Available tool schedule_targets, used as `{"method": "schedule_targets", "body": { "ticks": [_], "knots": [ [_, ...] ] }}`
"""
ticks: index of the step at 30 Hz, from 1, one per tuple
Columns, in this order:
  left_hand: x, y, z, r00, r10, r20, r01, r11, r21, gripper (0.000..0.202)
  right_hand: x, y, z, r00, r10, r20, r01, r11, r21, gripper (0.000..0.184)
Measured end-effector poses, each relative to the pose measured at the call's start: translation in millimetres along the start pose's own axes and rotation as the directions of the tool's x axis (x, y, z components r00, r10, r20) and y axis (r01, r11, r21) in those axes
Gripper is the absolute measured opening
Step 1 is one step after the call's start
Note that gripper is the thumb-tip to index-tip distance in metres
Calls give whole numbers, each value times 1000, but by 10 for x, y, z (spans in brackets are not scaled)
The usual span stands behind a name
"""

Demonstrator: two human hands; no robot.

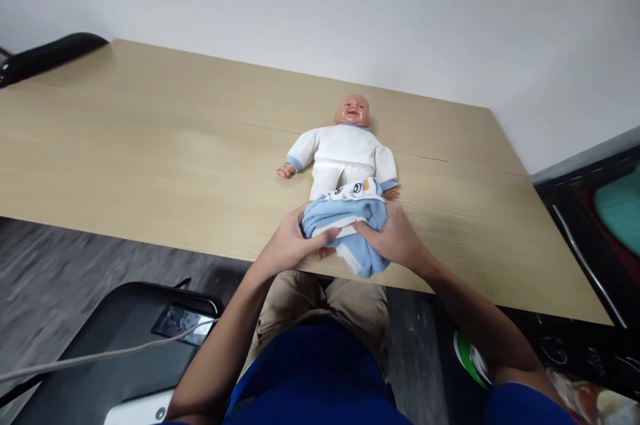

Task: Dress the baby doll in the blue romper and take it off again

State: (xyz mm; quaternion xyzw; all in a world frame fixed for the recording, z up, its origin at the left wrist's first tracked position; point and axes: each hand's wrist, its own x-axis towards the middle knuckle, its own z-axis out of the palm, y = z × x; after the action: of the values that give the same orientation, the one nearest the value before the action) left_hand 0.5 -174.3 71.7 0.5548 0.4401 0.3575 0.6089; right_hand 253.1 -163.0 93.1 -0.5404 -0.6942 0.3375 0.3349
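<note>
Blue shirt [310, 378] nearest; beyond it, one cloth bundle [350, 210], one doll [345, 145].
My left hand [287, 241] and right hand [400, 238], both in the grip, clamped on the bundle over the doll's lower legs, near edge of the surface [150, 145]. Bundle: light blue, bunched, white-banded, two cartoon eyes, one orange patch on top.

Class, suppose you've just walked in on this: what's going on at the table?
A person grips a bunched blue-and-white cloth between the left hand and the right hand. The cloth is in front of the legs of a doll, partly hiding them. The doll lies face up on the table, dressed in white with blue cuffs, its head away from the person.
</note>
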Motion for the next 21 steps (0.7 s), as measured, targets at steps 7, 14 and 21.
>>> {"method": "schedule_targets", "body": {
  "ticks": [7, 14, 21],
  "knots": [
    [168, -162, 22, 967, 95, -238, 31, 877, 479, 29, 137, 131, 151, 998, 67, 7, -65, 984, -163, 23],
    [497, -359, -100, 975, 143, -169, -43, 871, 489, 25, 330, 405, 202, 999, 28, -27, -33, 972, -231, 21],
    [778, -357, -129, 947, 238, -215, -104, 861, 498, 20, 655, 513, 164, 994, 27, -106, -51, 971, -233, 13]
  ]
}}
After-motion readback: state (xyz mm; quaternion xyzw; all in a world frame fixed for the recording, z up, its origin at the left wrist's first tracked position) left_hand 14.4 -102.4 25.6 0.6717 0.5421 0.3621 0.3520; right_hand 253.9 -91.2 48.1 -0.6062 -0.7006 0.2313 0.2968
